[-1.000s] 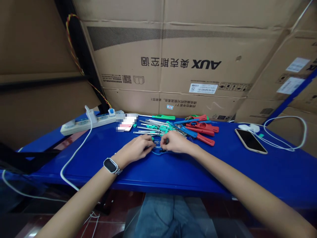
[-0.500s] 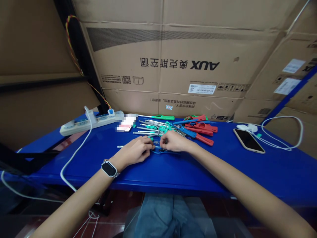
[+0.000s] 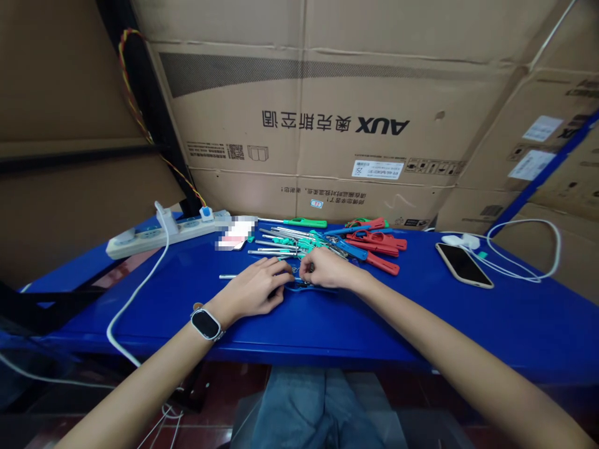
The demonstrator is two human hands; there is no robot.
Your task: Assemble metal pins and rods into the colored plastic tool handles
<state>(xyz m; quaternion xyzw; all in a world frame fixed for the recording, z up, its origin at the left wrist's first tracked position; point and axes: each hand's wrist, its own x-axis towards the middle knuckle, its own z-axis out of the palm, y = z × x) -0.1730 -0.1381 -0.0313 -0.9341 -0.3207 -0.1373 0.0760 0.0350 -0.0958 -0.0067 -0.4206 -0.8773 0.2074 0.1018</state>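
On the blue table, my left hand point(image 3: 259, 287) is closed over a stick lighter with an open blue handle shell point(image 3: 314, 289). Its thin metal tube point(image 3: 227, 276) pokes out to the left, beneath that hand. The fingers of my right hand point(image 3: 325, 268) are pinched together just above the shell, around a small dark part largely hidden by them. Right behind both hands is a pile of metal lighter tubes point(image 3: 274, 252) with turquoise pieces. Blue and red lighter handles point(image 3: 381, 263) lie to the right of the pile.
A green lighter point(image 3: 306, 222) lies at the back. On the left are a white power strip point(image 3: 140, 242) and its cable. A phone point(image 3: 464, 265) with a coiled white cable point(image 3: 524, 274) is on the right. Cardboard point(image 3: 337, 75) stands behind the table.
The view has shifted slightly, moving everything a little to the left. Both hands keep nearly the same place and grip at the blue lighter.
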